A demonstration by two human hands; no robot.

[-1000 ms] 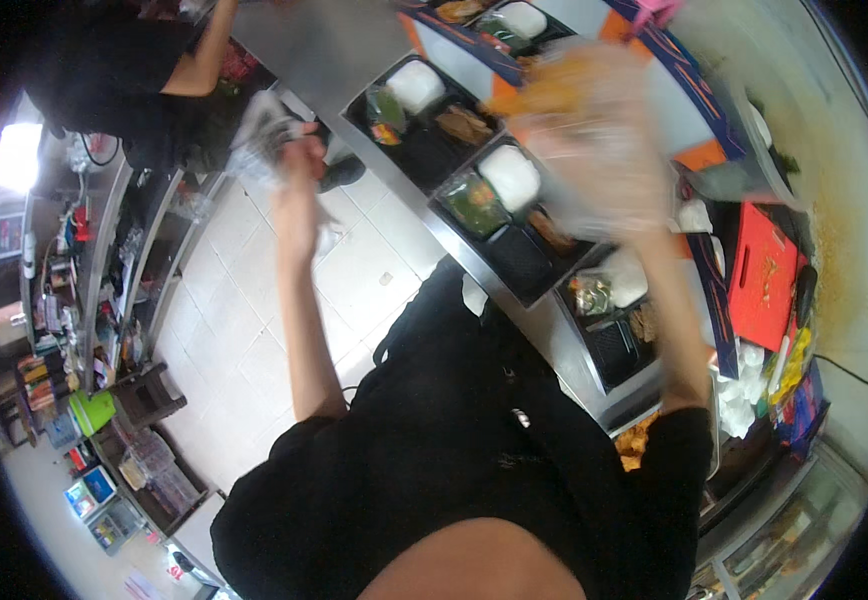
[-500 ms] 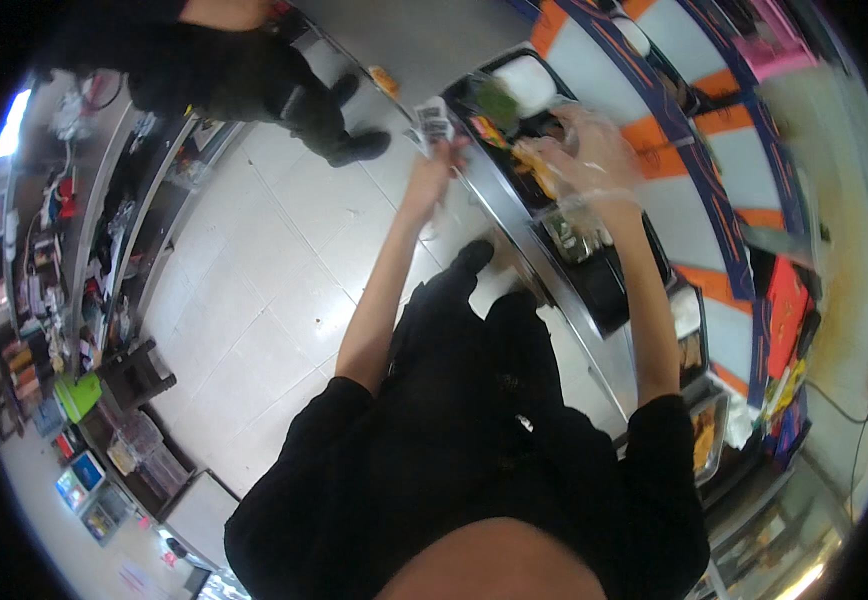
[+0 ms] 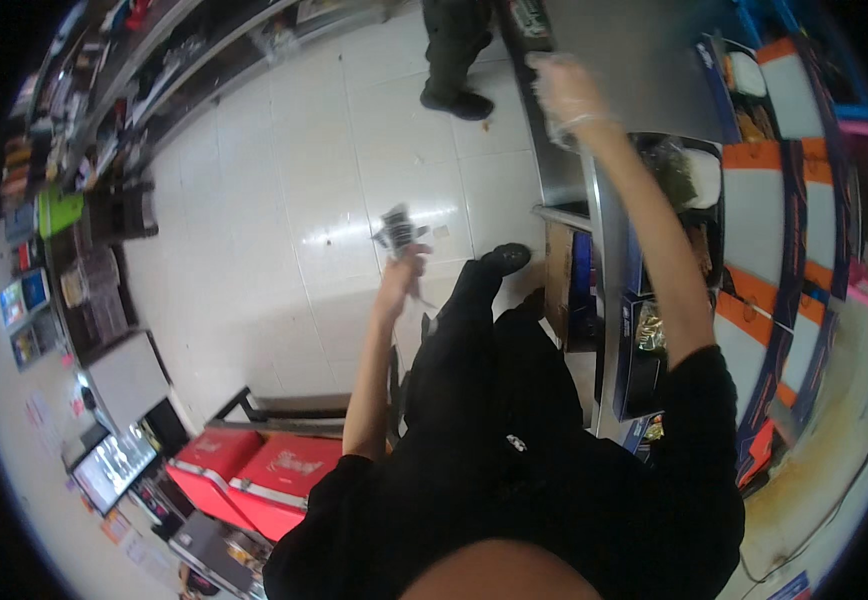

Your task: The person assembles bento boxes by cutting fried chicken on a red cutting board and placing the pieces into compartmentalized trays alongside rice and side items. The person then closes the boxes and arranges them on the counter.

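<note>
My left hand is closed on a small bunch of white printed paper slips, held over the floor left of the counter. My right hand, in a clear plastic glove, reaches far forward over the edge of the steel counter. Its fingers are smeared, so whether they grip anything is unclear. Beneath and beside my right forearm is a black food tray with white rice and a dark green portion. A dark object with green on it lies just beyond the right hand.
White-and-orange boxes with dark edges line the counter's right side. Another person's leg and dark shoe stand ahead on the tiled floor. Red boxes sit at the lower left. Cluttered shelves run along the far left.
My view has swung round, and the food tray now appears farther right. My right hand has left the tray and moved forward along the counter. My left hand still holds the slips.
</note>
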